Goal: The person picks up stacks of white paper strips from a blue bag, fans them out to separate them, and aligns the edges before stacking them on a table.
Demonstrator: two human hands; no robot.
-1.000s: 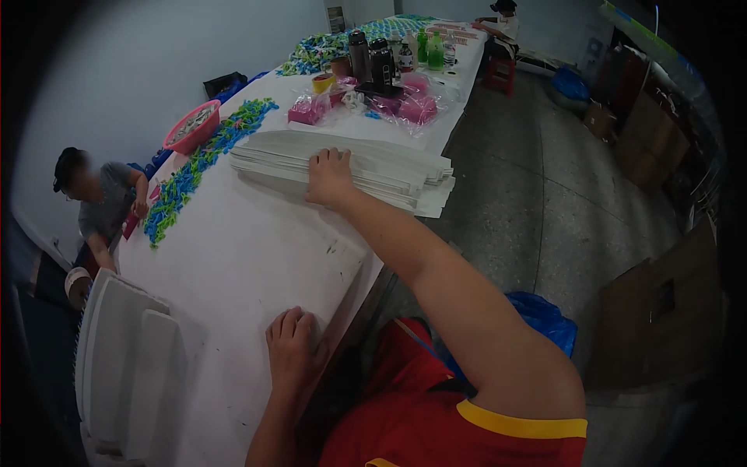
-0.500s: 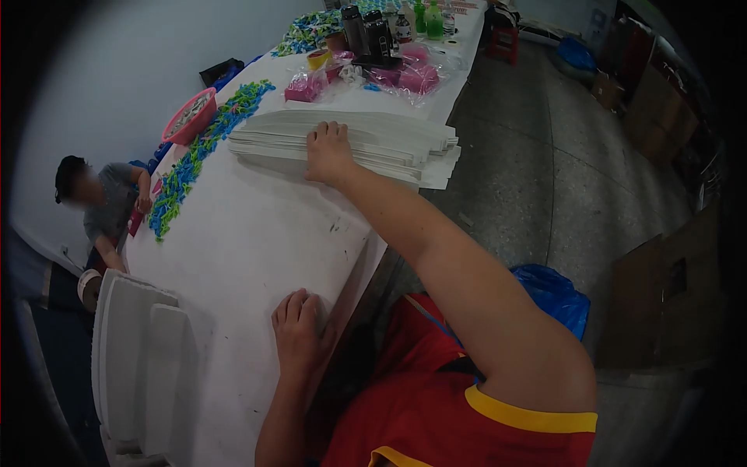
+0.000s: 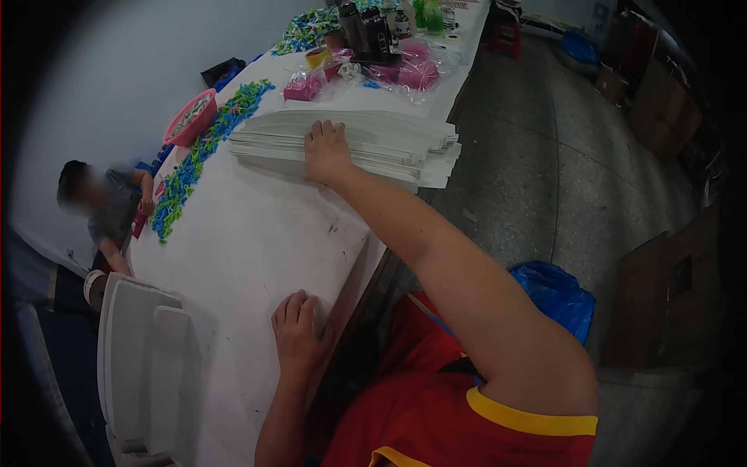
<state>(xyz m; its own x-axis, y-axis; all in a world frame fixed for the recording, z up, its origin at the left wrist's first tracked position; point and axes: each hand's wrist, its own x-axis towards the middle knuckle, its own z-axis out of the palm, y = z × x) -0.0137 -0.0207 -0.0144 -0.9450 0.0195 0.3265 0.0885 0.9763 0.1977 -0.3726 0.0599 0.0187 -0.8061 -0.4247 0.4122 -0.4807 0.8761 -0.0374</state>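
My right hand (image 3: 327, 152) reaches forward onto a stack of long white card sheets (image 3: 393, 148). Its fingers bend over the top of the stack, and the thumb side is at the near edge. The sheets lie in uneven layers, their right ends sticking out past the table edge. Lower down, my left hand (image 3: 297, 327) rests on the white tabletop (image 3: 241, 257) close to its edge, fingers extended and nothing held. Another pile of white pieces (image 3: 140, 358), curved in this view, stands at the lower left, apart from both hands.
Blue and green small pieces (image 3: 179, 191) line the far side beside a pink basin (image 3: 191, 118). A co-worker (image 3: 117, 206) sits at the left. Pink items in clear plastic (image 3: 416, 74), black bottles (image 3: 377, 35) and a tape roll (image 3: 317, 57) stand beyond the stack. A blue bag (image 3: 552, 300) lies right.
Both my hands stay in nearly the same places. The co-worker's head and arms have shifted slightly, and the camera view has moved a little.
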